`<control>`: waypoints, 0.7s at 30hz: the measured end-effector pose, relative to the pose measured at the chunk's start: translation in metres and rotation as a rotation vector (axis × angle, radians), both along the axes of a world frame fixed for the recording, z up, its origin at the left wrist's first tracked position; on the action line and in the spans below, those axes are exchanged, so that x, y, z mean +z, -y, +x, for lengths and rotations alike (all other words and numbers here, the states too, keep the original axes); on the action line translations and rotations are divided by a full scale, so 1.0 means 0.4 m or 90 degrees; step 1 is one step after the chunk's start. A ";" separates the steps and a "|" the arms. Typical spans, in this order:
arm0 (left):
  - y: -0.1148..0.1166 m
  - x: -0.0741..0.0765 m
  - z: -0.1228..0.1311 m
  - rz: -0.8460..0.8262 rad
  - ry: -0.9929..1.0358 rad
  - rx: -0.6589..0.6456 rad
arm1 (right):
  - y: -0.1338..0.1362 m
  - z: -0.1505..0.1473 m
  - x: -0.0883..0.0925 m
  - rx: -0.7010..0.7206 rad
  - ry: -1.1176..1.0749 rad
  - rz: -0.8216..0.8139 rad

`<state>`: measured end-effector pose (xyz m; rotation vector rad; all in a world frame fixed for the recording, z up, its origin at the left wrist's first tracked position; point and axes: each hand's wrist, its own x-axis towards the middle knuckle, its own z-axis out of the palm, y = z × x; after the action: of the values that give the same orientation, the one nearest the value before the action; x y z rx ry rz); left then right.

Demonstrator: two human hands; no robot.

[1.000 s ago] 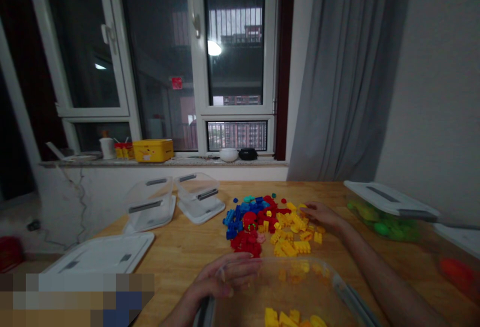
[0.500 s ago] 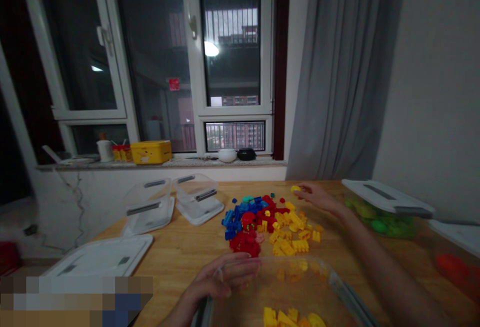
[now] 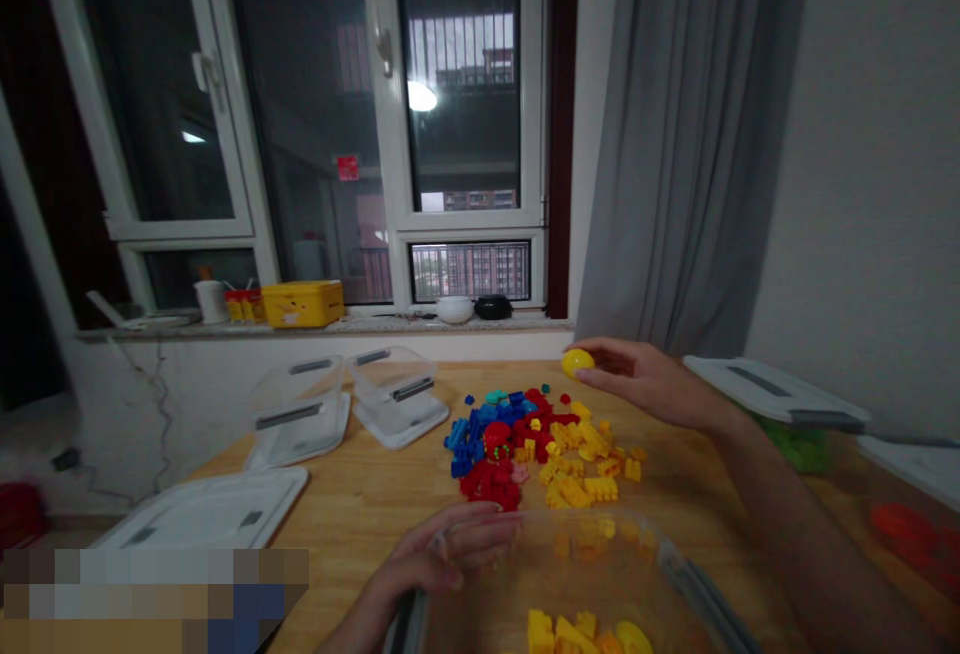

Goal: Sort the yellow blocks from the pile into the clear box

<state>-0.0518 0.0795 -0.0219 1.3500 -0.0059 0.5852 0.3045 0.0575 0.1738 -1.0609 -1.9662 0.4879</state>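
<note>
My right hand [image 3: 651, 379] is raised over the far side of the table, its fingertips closed on a small round yellow ball [image 3: 576, 364]. In the near foreground my left hand [image 3: 442, 556] grips the left far corner of a clear plastic box [image 3: 555, 518], fingers laid along its wall. Inside that box lie several yellow pieces [image 3: 571, 636]. Just beyond it spreads a pile of toy bricks, with yellow bricks [image 3: 586, 446] on the right, red bricks [image 3: 487, 486] in the middle and front, and blue bricks [image 3: 466, 444] on the left.
Two clear boxes [image 3: 296, 389] [image 3: 394, 374] rest on white lids at the left, near another white lid [image 3: 214, 512]. A lidded box with green items [image 3: 799, 446] and one with red items [image 3: 911, 539] stand right. Behind are a windowsill [image 3: 390, 324] and a curtain [image 3: 667, 154].
My right hand has come nearer and slightly left and up, carrying the yellow ball, which now shows more fully. My left hand and the box hold their place.
</note>
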 end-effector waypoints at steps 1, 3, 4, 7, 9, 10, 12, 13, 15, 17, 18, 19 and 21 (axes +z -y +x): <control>0.002 0.003 0.000 0.002 0.000 0.000 | 0.018 -0.007 0.007 0.000 0.009 0.005; 0.006 0.007 -0.002 0.008 0.001 -0.001 | 0.055 -0.020 0.022 0.002 0.037 0.007; 0.006 0.007 -0.003 0.012 0.001 -0.005 | 0.073 -0.025 0.028 0.004 0.055 0.005; 0.002 0.003 -0.005 0.018 -0.002 -0.009 | 0.123 -0.038 0.045 0.014 0.106 0.005; -0.003 -0.001 -0.004 0.018 0.001 -0.010 | 0.151 -0.045 0.051 0.024 0.137 0.012; -0.005 -0.003 -0.004 0.018 0.004 -0.010 | 0.163 -0.048 0.053 0.032 0.153 0.014; -0.007 -0.003 -0.002 0.019 0.010 -0.015 | 0.182 -0.051 0.054 0.049 0.190 0.014; -0.007 -0.001 -0.001 0.017 0.011 -0.016 | 0.190 -0.051 0.053 0.056 0.210 0.014; -0.004 0.003 0.000 0.013 0.015 -0.013 | 0.206 -0.051 0.053 0.074 0.248 0.010; -0.002 0.007 0.000 0.012 0.020 -0.013 | 0.220 -0.052 0.054 0.097 0.285 -0.002; -0.001 0.008 0.001 0.013 0.023 -0.015 | 0.227 -0.052 0.055 0.110 0.300 -0.011; 0.000 0.009 0.001 0.016 0.025 -0.019 | 0.232 -0.053 0.056 0.121 0.313 -0.019; 0.000 0.008 0.001 0.020 0.024 -0.023 | 0.240 -0.054 0.059 0.131 0.326 -0.028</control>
<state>-0.0514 0.0797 -0.0189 1.3661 -0.0697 0.5822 0.2831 -0.0386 0.1974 -1.0929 -2.5436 0.3951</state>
